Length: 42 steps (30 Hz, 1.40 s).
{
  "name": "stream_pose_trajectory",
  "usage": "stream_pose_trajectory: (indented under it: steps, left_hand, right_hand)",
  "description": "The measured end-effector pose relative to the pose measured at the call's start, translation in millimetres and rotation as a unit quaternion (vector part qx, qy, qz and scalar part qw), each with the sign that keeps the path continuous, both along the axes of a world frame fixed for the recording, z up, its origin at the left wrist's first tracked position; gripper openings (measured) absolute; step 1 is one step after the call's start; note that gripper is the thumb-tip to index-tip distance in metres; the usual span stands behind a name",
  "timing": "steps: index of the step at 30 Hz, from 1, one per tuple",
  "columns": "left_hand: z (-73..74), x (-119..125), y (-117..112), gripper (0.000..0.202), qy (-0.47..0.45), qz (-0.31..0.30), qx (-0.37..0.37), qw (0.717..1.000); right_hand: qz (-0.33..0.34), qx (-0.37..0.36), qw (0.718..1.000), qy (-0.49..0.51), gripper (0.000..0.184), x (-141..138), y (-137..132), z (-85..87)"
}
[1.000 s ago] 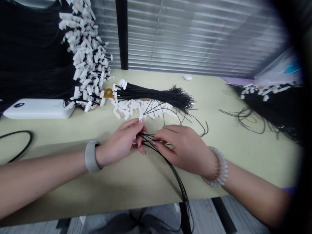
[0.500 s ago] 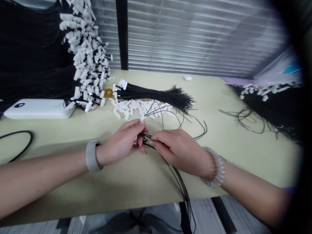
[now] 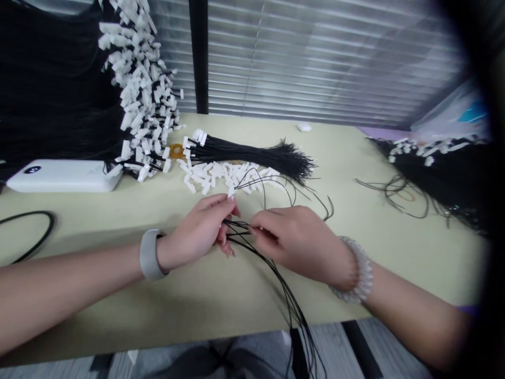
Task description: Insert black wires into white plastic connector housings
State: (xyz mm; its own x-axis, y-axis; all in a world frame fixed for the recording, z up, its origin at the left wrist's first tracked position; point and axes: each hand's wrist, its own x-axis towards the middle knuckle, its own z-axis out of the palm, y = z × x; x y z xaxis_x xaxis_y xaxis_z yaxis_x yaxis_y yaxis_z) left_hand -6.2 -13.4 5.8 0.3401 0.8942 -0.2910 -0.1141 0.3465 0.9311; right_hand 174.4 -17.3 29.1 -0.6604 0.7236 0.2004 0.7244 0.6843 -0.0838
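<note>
Black wires (image 3: 239, 225): strung between two bare hands near the front of a pale worktop (image 3: 158, 310), the long ends trailing over its edge.
White connector (image 3: 231, 191): pokes up at the fingertips of the left hand (image 3: 199, 231), thin leads curving off to the right.
Left hand: closed around the near end of the strands and that connector.
Right hand: fingertips pinched on several strands; the right hand (image 3: 302, 242) hides exactly how many.
Wired bundle (image 3: 252, 152): lies just behind, connectors fitted at its left end, apparently done; its right-hand ends look bare.
Loose white pieces (image 3: 213, 173): heaped beside the bundle, no wires visible in most, seemingly unused. The strands in the hands look unfinished; how many remain cannot be told.
Large stack (image 3: 138, 89): connector-tipped wires rise at far left, behind a white power bank (image 3: 65, 176).
</note>
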Motion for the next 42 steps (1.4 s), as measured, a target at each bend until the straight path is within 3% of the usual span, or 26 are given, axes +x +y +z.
stream_pose_trajectory:
  steps: [4,7,9,12,14,15,19,23,25,29,32,42]
  left_hand:
    - [0.2,-1,0,0.029,-0.021,0.013,-0.027,0.999]
    - [1.1,-2,0,0.029,-0.03,0.012,-0.033,0.999]
    - [1.3,-2,-1,0.028,-0.028,0.006,-0.031,0.999]
    - [0.7,-2,-1,0.027,-0.024,-0.005,-0.023,0.999]
    - [-0.1,-2,0,0.027,-0.023,-0.007,-0.017,1.0]
    - [-0.4,-2,0,0.028,-0.021,-0.006,-0.015,1.0]
    - [-1.8,-1,0,0.027,-0.009,-0.006,-0.004,1.0]
    - [-2.9,-1,-1,0.027,0.014,-0.011,0.012,1.0]
    - [-2.5,0,-2,0.027,0.021,-0.011,0.015,1.0]
    - [0.6,1,-4,0.028,0.046,-0.024,0.027,0.998]
    - [3.2,1,-6,0.028,0.075,-0.033,0.051,0.995]
    - [3.2,1,-7,0.027,0.111,-0.064,0.074,0.989]
  right_hand:
    - [-0.074,0.091,0.993,0.031,0.015,23,22,8.9]
    - [-0.143,0.185,0.956,0.175,0.014,46,46,15.6]
    - [-0.16,0.175,0.918,0.317,0.021,59,59,18.7]
    - [-0.137,0.092,0.836,0.523,0.033,72,70,21.5]
    - [-0.118,0.053,0.798,0.589,0.029,75,71,21.9]
    - [-0.113,0.039,0.794,0.595,0.024,75,70,21.5]
    - [-0.106,-0.032,0.834,0.541,0.018,61,60,17.0]
    - [-0.062,-0.181,0.881,0.433,0.048,33,38,10.6]
    - [-0.05,-0.18,0.914,0.36,0.044,22,28,7.5]
    - [-0.032,-0.09,0.963,0.25,0.008,11,17,2.6]
    - [-0.031,-0.052,0.966,0.25,0.012,10,17,0.7]
    - [-0.058,-0.039,0.961,0.268,0.017,7,16,-0.3]
